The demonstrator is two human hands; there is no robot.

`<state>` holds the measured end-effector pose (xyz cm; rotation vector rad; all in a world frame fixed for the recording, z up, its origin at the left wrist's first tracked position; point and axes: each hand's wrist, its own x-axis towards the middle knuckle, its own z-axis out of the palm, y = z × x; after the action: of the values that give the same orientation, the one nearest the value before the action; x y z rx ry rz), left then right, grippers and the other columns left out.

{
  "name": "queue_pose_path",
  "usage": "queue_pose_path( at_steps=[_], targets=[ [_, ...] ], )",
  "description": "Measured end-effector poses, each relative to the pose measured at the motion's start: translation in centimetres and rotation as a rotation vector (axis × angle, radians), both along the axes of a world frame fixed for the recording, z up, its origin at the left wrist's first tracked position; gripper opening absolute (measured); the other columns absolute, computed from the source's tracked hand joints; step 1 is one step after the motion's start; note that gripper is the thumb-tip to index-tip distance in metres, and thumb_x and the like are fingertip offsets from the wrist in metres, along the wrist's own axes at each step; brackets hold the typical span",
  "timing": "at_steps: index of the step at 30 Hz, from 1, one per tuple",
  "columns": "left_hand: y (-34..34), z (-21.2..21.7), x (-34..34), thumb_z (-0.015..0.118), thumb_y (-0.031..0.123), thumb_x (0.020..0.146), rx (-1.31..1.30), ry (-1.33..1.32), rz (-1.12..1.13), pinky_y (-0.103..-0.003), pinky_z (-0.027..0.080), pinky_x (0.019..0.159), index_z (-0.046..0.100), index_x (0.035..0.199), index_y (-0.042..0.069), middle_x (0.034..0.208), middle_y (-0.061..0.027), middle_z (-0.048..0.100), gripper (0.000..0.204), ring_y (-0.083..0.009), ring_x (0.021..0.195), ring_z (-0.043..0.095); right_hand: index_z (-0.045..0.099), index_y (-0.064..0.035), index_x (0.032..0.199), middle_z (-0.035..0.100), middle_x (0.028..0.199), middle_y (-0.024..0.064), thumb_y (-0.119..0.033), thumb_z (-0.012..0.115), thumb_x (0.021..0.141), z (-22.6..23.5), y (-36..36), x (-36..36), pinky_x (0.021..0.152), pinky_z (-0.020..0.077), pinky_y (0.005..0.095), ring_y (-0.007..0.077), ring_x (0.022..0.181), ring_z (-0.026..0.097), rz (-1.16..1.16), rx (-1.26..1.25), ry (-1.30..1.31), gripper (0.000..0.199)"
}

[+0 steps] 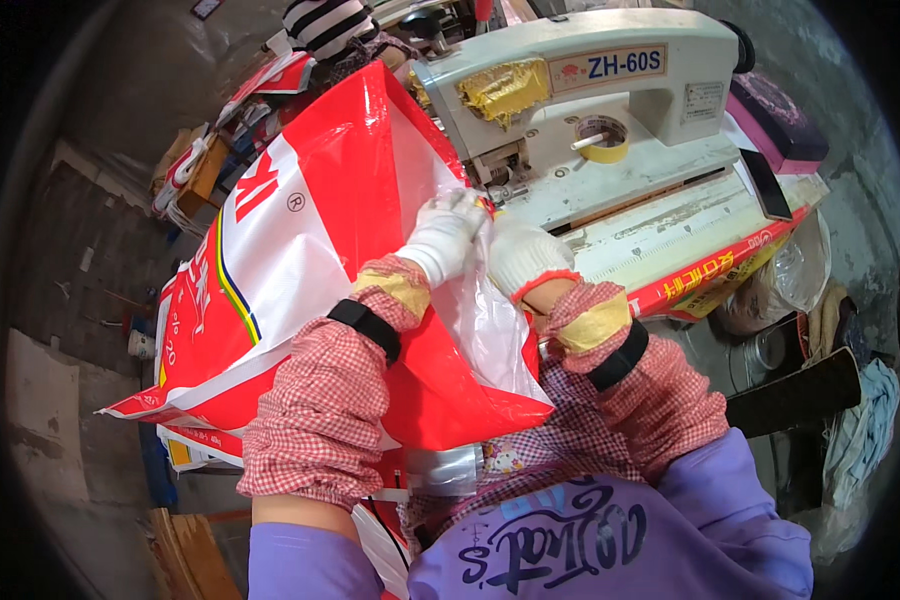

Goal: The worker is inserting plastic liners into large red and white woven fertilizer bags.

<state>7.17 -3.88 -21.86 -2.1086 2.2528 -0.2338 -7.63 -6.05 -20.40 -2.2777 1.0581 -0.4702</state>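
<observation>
A large red and white woven plastic bag [318,215] leans across my left side, its upper edge at the sewing machine [560,95]. My left hand [444,236], in a white knit glove, is closed on the edge of the bag, close to the machine's needle area. Beside it, my right hand [526,256], gloved the same way, is curled against the front of the machine bed. Its fingertips are hidden, so what they grip cannot be made out. A whitish, translucent fold of plastic [482,300] hangs down between my two wrists.
A roll of yellow tape [603,138] with a white stick lies on the machine bed. To the right are a dark phone [765,184] and a purple-black box [778,122]. Other bags [266,88] and a striped sleeve [327,25] show at the back left. Cloths [862,425] hang lower right.
</observation>
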Motion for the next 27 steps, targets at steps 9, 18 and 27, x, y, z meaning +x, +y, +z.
queue_pose_path(
  at_steps=[9,18,27],
  targets=[
    [3.5,-0.7,-1.7,0.060,0.015,0.064,0.095,0.191,-0.153,-0.037,0.045,0.082,0.059,0.097,0.013,0.099,-0.0125,0.058,0.032,-0.0327,0.095,0.055,0.064,-0.0069,0.103,0.065,0.098,0.0162,-0.024,0.049,0.084,1.6,0.9,0.6,0.067,0.0506,0.0459,0.0324,0.090,0.063,-0.061,0.081,0.487,0.030],
    [6.5,1.7,-1.9,0.051,0.004,0.072,0.553,0.524,-0.482,-0.036,0.047,0.074,0.061,0.104,0.010,0.086,-0.0132,0.061,0.034,-0.0302,0.083,0.059,0.068,-0.0056,0.087,0.066,0.083,0.0171,-0.028,0.062,0.073,0.3,2.6,-2.4,0.060,0.0526,0.0412,0.0315,0.078,0.066,0.149,-0.148,0.467,0.027],
    [5.9,11.0,-4.0,0.066,0.050,0.074,0.886,0.481,-0.288,-0.034,0.047,0.068,0.063,0.093,0.006,0.083,-0.0137,0.064,0.048,-0.0279,0.078,0.061,0.068,-0.0067,0.084,0.065,0.079,0.0184,-0.018,0.054,0.075,-3.9,-1.0,1.2,0.057,0.0506,0.0467,0.0352,0.072,0.064,0.106,-0.198,0.106,0.021]
  ],
)
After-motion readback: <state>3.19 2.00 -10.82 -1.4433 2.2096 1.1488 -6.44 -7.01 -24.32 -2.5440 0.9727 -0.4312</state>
